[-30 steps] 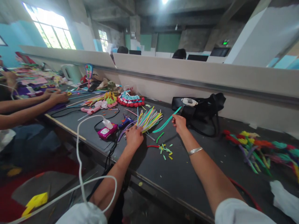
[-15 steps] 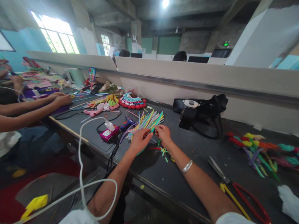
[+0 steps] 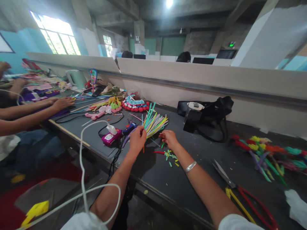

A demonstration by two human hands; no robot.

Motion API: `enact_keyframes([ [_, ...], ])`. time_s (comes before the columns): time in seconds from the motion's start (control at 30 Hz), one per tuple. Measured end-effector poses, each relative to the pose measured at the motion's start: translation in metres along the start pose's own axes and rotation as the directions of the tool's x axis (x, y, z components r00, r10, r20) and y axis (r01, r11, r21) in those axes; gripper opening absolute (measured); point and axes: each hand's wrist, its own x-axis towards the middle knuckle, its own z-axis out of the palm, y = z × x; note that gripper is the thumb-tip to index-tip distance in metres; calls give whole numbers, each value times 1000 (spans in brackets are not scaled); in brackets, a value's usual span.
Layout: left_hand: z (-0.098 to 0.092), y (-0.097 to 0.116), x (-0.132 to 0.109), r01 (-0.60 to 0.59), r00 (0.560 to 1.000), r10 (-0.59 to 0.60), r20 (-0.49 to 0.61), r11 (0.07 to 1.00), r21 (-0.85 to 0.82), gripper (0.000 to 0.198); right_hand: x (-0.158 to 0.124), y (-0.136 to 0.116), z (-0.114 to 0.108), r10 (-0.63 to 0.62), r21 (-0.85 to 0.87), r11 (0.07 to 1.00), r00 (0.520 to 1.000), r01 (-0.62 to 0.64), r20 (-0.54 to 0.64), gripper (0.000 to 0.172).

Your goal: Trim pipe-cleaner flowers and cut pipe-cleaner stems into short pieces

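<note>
My left hand (image 3: 138, 139) is closed at the left part of a bundle of colourful fuzzy stems (image 3: 157, 124); its fingers grip teal stems (image 3: 150, 113) that stick up beyond it. Right of the bundle, my right hand (image 3: 168, 138) hovers above the dark table (image 3: 153, 172) with its fingers apart and nothing in them. Small green and yellow cut pieces (image 3: 170, 157) and a red stem (image 3: 159, 152) lie just below that hand.
Red-handled scissors (image 3: 249, 198) lie at the right, below flower-like stem pieces (image 3: 268, 150). A black bag (image 3: 217, 110) rests by the partition. On the left are a purple power adapter (image 3: 111, 137), a white cable (image 3: 82, 159), a pink glue gun (image 3: 95, 115) and another person's arms (image 3: 48, 110).
My hands have moved apart: the left went left and slightly up with the teal stems, which now stand higher. My right hand has opened.
</note>
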Motion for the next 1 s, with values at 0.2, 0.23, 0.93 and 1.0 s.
enact_keyframes([
  [0.2, 6, -2, 8, -85, 995, 77, 64, 986, 142, 35, 14, -7, 6, 48, 60, 997, 994, -54, 102, 31],
  [0.23, 8, -2, 7, -95, 992, 80, 96, 982, 163, 42, 14, -8, 8, 46, 66, 996, 992, -54, 122, 30],
  [0.93, 9, -45, 28, 251, 966, -260, -12, 942, -224, 26, 5, -1, 31, -119, -57, 988, 947, 142, 299, 28],
  [1.0, 9, -46, 28, 261, 961, -275, -18, 928, -268, 26, 7, 0, 29, -110, -71, 988, 949, 137, 297, 27],
])
